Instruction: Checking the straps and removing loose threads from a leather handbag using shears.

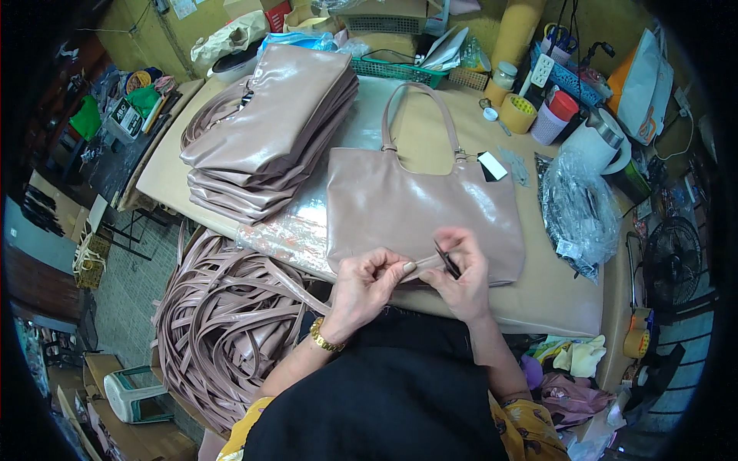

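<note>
Two hands trim a glossy beige handbag at a worktable.

The left hand (pixel 363 283) pinches a thin strip at the handbag (pixel 419 207) bottom edge; the right hand (pixel 461 273), fingers curled, grips small dark snips (pixel 447 260) (blades touching the strip). The bag lies flat, smooth and shiny, beside a stack of matching bags (pixel 269 134).

Bright, even light — dark fisheye rim
</note>
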A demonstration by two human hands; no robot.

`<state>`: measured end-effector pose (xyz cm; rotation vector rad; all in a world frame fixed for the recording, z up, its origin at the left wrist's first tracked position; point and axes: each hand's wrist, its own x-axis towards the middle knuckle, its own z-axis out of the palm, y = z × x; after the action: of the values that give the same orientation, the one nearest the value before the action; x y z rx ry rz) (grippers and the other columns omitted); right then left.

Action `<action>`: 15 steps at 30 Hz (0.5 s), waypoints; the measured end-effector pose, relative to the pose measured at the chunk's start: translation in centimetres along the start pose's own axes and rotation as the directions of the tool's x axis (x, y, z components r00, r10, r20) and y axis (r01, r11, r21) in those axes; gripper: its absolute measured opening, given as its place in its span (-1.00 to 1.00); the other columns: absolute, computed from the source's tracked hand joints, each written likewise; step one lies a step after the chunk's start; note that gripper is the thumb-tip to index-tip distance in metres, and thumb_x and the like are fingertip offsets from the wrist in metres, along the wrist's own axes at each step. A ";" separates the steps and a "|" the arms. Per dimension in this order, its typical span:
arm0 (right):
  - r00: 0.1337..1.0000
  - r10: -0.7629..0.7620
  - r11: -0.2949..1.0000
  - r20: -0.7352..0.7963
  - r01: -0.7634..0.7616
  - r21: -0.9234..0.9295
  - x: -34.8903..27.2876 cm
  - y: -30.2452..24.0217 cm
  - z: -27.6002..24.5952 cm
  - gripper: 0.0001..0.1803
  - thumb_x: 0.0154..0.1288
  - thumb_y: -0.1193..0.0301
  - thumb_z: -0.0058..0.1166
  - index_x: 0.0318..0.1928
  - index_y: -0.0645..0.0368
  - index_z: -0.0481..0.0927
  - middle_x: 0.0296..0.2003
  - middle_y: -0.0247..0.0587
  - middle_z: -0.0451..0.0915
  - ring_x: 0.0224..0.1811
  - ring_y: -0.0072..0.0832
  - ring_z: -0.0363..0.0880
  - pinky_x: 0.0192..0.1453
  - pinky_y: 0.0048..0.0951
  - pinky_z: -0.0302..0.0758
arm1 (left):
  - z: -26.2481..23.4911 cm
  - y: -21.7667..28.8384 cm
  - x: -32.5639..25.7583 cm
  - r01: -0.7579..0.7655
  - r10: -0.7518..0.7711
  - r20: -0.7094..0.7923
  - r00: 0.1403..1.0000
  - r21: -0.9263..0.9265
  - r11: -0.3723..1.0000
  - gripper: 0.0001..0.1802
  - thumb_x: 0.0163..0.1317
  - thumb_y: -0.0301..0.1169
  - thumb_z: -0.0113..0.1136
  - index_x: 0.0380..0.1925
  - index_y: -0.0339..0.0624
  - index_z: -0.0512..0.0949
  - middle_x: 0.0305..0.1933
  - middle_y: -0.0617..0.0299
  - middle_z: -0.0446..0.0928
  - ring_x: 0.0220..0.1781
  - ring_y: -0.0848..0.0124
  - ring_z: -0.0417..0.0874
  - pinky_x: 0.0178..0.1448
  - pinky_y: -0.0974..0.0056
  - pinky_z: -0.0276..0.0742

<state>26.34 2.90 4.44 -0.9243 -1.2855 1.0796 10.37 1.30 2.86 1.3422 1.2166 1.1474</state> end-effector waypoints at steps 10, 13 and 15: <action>0.958 0.268 0.963 -0.099 -0.264 0.060 1.1 3.2 -5.2 -0.71 0.31 0.32 0.11 -0.53 0.21 0.53 -0.66 -0.49 0.41 -0.61 -0.81 0.29 -0.55 -0.69 0.18 | -6.0 1.4 -0.9 0.036 -0.225 0.386 0.895 0.440 0.897 -0.68 0.32 -0.22 0.06 -0.45 -0.24 0.56 -0.72 0.23 0.41 -0.64 0.53 0.40 -0.49 0.29 0.32; 0.940 0.312 0.949 -0.140 -0.316 -0.012 1.5 3.0 -6.8 -0.67 0.31 0.27 0.10 -0.54 0.22 0.53 -0.67 -0.49 0.39 -0.62 -0.80 0.27 -0.56 -0.67 0.16 | -9.3 0.8 -2.1 -0.008 -0.252 0.458 0.853 0.494 0.870 -0.75 0.28 -0.25 0.10 -0.31 -0.23 0.60 -0.68 0.13 0.40 -0.62 0.37 0.37 -0.43 0.28 0.35; 0.935 0.342 0.931 -0.096 -0.351 -0.099 1.8 2.9 -7.5 -0.65 0.31 0.26 0.11 -0.55 0.22 0.53 -0.68 -0.50 0.38 -0.62 -0.79 0.27 -0.56 -0.65 0.17 | -9.8 1.0 -2.8 0.016 -0.241 0.409 0.880 0.483 0.876 -0.75 0.27 -0.26 0.10 -0.25 -0.22 0.60 -0.66 0.07 0.41 -0.60 0.28 0.39 -0.41 0.25 0.37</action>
<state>33.45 5.82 1.50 -1.3041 -1.1547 1.2365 0.58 -0.96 4.72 1.7361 1.2418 0.3928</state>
